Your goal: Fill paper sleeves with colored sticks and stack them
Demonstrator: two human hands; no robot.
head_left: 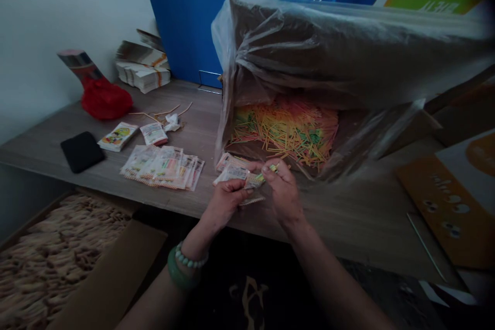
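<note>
My left hand (225, 202) is closed on a small printed packet (253, 181) at the table's front edge. My right hand (282, 188) pinches a few thin coloured sticks (271, 168) at the packet's mouth. Just behind my hands lies a short pile of more packets (231, 169). Beyond them a cardboard box lined with clear plastic (309, 46) lies open towards me, with a heap of orange, yellow and green sticks (288, 129) inside.
A fanned row of packets (164, 166) lies to the left, with a black pouch (82, 151), two single packets, a red bag (106, 99) and stacked packets (143, 69) behind. A box of pale snack pieces (58, 247) sits low left. Orange printed cards (452, 206) lie right.
</note>
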